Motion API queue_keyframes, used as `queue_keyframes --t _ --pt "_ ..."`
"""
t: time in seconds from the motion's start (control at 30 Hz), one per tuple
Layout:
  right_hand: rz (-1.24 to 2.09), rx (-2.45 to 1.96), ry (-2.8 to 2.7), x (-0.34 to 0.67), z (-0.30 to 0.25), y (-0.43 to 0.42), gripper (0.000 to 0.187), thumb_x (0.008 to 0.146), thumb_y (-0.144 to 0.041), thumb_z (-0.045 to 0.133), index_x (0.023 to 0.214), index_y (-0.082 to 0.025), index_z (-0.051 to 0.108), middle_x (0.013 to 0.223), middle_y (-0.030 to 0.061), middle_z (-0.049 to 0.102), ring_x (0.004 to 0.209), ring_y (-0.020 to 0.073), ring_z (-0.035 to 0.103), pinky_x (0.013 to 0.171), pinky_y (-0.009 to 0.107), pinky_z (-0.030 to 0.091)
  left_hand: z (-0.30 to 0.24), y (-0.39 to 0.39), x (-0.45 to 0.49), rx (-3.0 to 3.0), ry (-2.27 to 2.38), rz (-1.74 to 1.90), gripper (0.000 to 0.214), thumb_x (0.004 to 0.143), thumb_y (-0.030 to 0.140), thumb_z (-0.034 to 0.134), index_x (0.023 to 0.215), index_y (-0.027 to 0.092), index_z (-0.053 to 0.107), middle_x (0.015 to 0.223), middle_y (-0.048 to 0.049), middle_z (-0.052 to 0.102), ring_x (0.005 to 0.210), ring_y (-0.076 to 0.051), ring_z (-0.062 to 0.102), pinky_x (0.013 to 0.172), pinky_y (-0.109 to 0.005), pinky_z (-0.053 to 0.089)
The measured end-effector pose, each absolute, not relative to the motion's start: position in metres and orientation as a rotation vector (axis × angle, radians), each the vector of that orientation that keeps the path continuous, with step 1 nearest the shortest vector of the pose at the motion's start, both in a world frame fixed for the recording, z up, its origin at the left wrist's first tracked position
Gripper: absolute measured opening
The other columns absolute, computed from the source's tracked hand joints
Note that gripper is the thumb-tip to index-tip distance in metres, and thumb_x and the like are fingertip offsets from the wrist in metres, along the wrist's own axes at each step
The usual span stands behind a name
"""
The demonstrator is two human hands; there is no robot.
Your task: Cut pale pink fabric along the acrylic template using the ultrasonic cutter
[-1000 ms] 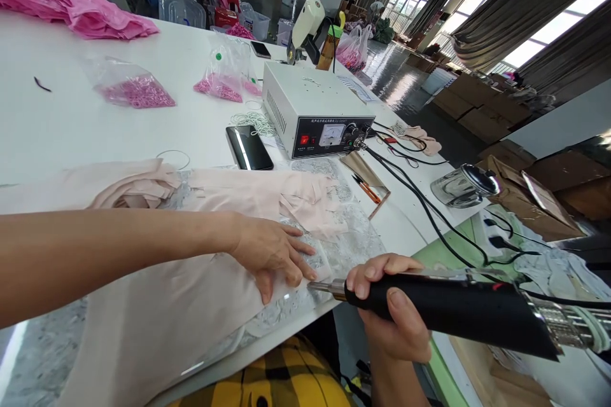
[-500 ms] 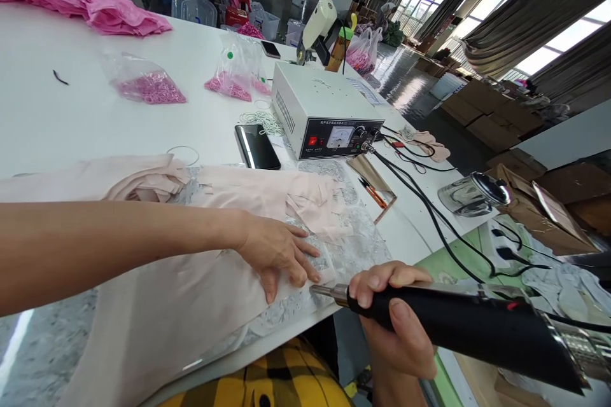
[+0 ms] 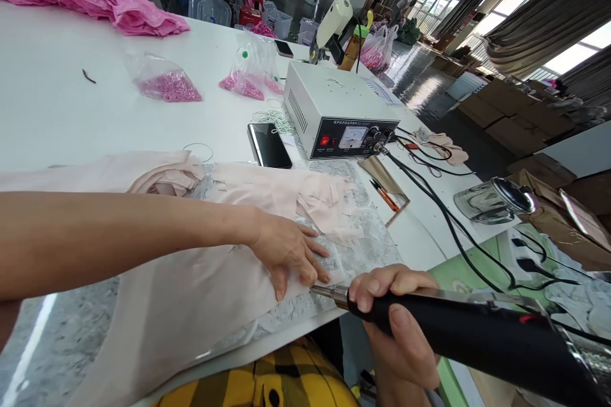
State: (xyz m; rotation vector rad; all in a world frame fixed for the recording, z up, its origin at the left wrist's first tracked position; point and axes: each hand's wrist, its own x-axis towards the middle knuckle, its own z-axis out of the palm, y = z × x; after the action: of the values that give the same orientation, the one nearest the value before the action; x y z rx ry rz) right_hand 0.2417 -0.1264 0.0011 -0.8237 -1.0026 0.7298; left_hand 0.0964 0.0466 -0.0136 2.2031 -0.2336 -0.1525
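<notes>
My left hand (image 3: pixel 290 253) lies flat, fingers spread, pressing the edge of a pale pink fabric (image 3: pixel 191 305) onto a glass sheet (image 3: pixel 363 248) on the white table. My right hand (image 3: pixel 396 331) is wrapped round a black handheld tool (image 3: pixel 477 337). Its metal tip (image 3: pixel 327 292) touches the fabric edge just right of my left fingertips. A black cable (image 3: pixel 443 216) runs from the tool's side to the white control box (image 3: pixel 337 114) with a meter on its front.
A black phone (image 3: pixel 270 145) lies beside the box. Bags of pink beads (image 3: pixel 167 84) and a pink cloth pile (image 3: pixel 95 3) sit further back on the table (image 3: pixel 71 121). A steel kettle (image 3: pixel 494 200) and cardboard boxes stand to the right. Orange pens (image 3: pixel 384 196) rest by the glass.
The view has shifted slightly left and down. Both hands hold nearly the same pose, with the tool tip still at the fabric edge by my left fingers.
</notes>
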Motion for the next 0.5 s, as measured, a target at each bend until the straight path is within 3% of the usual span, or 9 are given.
queue_keyframes --t 0.27,0.5 --pt "0.722 -0.811 -0.975 0.232 0.005 -0.128 0.01 0.086 -0.028 0.066 0.092 -0.022 0.061 0.076 -0.002 0.06 0.052 0.0108 0.057 0.053 0.031 0.055 -0.013 0.047 0.097 2.23 -0.246 -0.21 0.025 0.064 0.021 0.093 0.073 0.028 0.07 0.136 0.0072 0.066 0.145 -0.025 0.042 0.126 -0.036 0.009" --pt "0.742 -0.822 -1.02 0.226 0.005 -0.126 0.01 0.088 -0.03 0.066 0.092 -0.023 0.06 0.075 -0.0022 0.059 0.051 0.0108 0.056 0.052 0.031 0.055 -0.016 0.047 0.097 2.204 -0.244 -0.135 0.028 0.06 0.02 0.095 0.07 0.03 0.07 0.129 0.0109 0.069 0.142 -0.025 0.047 0.125 -0.035 0.016"
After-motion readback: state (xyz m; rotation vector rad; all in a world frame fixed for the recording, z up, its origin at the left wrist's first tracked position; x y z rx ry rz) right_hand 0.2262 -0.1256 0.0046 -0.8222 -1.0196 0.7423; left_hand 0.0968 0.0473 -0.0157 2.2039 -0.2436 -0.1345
